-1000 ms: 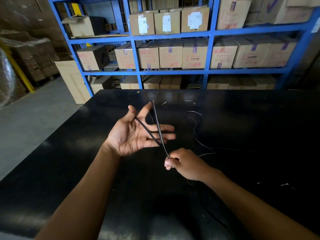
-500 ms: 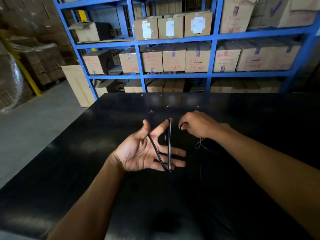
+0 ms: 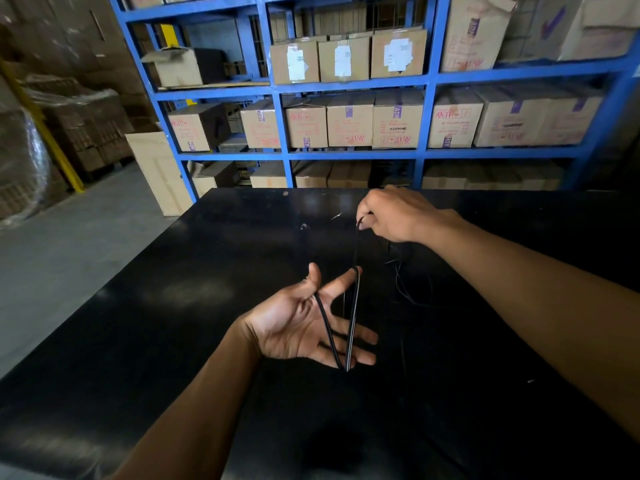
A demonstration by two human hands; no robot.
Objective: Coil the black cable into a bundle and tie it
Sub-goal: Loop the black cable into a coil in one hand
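Observation:
My left hand [image 3: 298, 323] is held palm up over the black table, fingers spread. Loops of the thin black cable [image 3: 353, 313] run from the thumb and index fingertip down across the palm and around the little-finger side. My right hand [image 3: 394, 216] is farther away and higher, pinching the cable between thumb and finger; a taut strand runs from it down to my left index fingertip. The loose rest of the cable [image 3: 405, 289] trails on the table to the right of my left hand, hard to see against the dark surface.
The black table [image 3: 173, 306] fills the lower view, its left edge dropping to a grey concrete floor [image 3: 62, 244]. Behind its far edge stands blue shelving [image 3: 284, 154] packed with cardboard boxes. A tall carton [image 3: 156, 168] leans by the shelving's left post.
My right hand has swung from near my left hand's fingertips up and away to the far side, drawing the cable over my left index finger. The left hand kept its open pose.

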